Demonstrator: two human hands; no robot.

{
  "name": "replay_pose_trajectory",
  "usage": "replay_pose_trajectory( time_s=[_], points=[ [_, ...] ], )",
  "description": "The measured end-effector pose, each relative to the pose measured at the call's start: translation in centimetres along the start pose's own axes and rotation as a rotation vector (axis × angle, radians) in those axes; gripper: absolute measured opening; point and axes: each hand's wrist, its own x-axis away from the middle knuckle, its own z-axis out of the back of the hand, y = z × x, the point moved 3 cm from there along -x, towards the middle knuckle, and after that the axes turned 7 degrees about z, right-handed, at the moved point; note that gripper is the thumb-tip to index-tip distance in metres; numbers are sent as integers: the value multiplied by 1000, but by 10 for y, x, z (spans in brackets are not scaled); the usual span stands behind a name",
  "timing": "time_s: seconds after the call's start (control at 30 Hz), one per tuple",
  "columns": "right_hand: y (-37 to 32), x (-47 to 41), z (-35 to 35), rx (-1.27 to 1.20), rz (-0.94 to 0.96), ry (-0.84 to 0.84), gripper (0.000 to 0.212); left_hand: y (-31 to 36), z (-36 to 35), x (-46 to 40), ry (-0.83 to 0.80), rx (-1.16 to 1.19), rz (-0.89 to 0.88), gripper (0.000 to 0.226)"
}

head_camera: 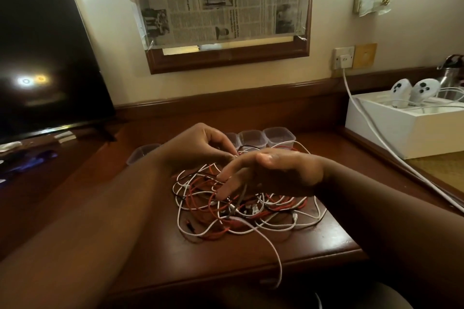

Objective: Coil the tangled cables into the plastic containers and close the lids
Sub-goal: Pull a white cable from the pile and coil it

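A tangle of white, red and black cables (241,211) lies on the dark wooden desk (313,241). One white strand hangs over the desk's front edge. My left hand (200,148) hovers over the far side of the pile, its fingertips pinched on a white cable end. My right hand (266,173) reaches in from the right, fingers spread and dipping into the tangle; a grey strand runs under them. Small clear plastic containers stand behind the pile: one at the left (141,153), two more (252,138) (278,135) at the back, without lids on them.
A dark television (45,57) stands at the left. A white box (401,125) with two white controllers sits at the right, and a white cord (391,155) runs from the wall socket past it. A newspaper-covered frame hangs on the wall.
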Motion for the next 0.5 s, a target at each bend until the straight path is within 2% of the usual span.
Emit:
replay_pose_trajectory(
  time_s=[0.03,0.1,0.23,0.33,0.4,0.43,0.5],
  points=[
    [-2,-9,4,-5,11,122,69,3,0,2,23,43,-13,18],
    [-12,-12,3,-115,88,132,62,6,2,5,92,154,-25,17],
    [-12,-14,14,-102,199,582,26,1,7,5,290,353,25,9],
    [-11,-15,22,253,88,872,14,-4,5,3,465,444,127,7],
    [-8,-16,21,513,-53,874,11,-5,1,3,551,477,179,12],
    [-7,-17,18,553,-109,829,11,-6,-1,3,594,493,195,14],
    [-2,-22,12,413,-201,726,18,-5,-9,2,661,523,201,16]
  ],
)
